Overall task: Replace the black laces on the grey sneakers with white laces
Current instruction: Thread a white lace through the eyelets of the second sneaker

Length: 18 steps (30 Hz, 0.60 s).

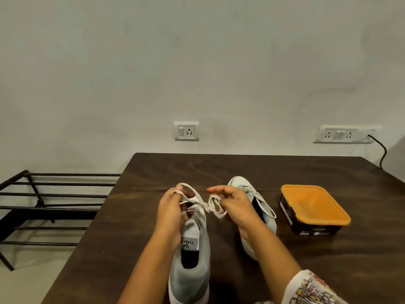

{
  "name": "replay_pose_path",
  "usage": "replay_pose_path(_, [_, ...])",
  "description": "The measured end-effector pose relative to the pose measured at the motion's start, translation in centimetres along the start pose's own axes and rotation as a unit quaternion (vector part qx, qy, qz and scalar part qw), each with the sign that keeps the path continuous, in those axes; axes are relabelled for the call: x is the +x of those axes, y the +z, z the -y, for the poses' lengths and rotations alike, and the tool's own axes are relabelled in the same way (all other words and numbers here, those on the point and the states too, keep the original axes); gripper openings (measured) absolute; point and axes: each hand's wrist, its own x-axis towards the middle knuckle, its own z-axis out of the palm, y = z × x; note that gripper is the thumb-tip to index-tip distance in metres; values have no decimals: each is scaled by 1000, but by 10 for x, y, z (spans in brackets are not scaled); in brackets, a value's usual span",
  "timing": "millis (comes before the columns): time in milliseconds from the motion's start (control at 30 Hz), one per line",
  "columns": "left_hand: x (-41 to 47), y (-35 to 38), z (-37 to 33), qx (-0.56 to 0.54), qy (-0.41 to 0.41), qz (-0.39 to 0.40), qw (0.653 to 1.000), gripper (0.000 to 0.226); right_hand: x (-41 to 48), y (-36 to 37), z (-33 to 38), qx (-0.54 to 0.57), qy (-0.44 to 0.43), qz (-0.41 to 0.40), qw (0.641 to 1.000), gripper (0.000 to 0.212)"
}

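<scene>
Toward the near edge of the table (219,167), about midway between its left and right edges, the head view shows a grey sneaker (190,266) standing with its heel toward the person, and both hands sit just above its tongue. The left hand (173,207) has its fingers curled through a loop of the white lace (205,206). The right hand (234,205) pinches a second loop of the same lace, and the two loops meet at a crossing between the hands. The hands hide this sneaker's eyelets and toe, and the picture's lower edge cuts off its heel. A second grey sneaker (270,222), laced in white, lies behind the right hand and forearm, which cover its middle. Nearer the table's right edge sits an orange-lidded box (313,205), its label too small to read.
</scene>
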Motion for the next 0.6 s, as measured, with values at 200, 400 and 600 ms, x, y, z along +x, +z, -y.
replay_pose_path(200, [15, -16, -10, -145, -46, -76, 985, 31, 14, -11, -13, -60, 36, -47, 996, 38])
replay_pose_path(400, [21, -31, -14, -123, 6, -151, 981, 14, 13, -16, -16, -114, 71, -86, 987, 25])
replay_pose_path(600, [13, -34, 2, 287, 175, -103, 936, 45, -7, 1, 10, -59, 58, 65, 994, 28])
